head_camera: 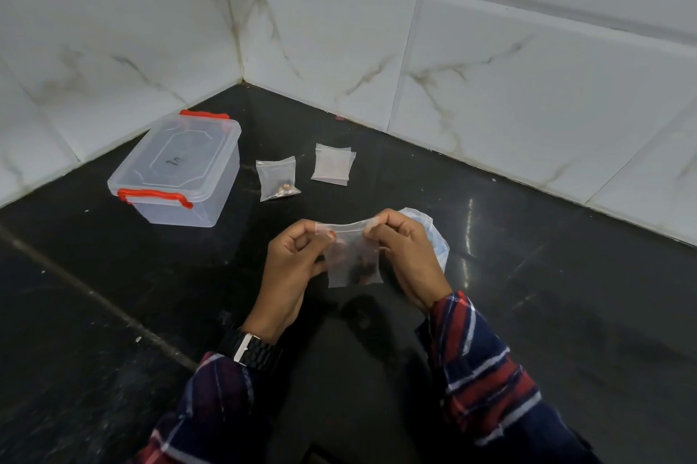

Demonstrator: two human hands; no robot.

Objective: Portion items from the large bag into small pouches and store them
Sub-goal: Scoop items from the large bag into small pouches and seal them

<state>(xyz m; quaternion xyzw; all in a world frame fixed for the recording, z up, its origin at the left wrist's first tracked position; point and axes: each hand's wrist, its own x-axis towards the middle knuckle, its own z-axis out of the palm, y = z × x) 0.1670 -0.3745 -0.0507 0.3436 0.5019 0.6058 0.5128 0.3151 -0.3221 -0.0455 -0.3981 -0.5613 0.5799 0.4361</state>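
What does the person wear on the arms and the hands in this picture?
Both arms are covered by long sleeves of checked cloth in dark navy and red with thin white lines; the right sleeve shows the pattern more brightly than the left sleeve. On the left wrist sits a black link-band wristwatch with a silver clasp. The left hand and right hand are bare, without gloves.
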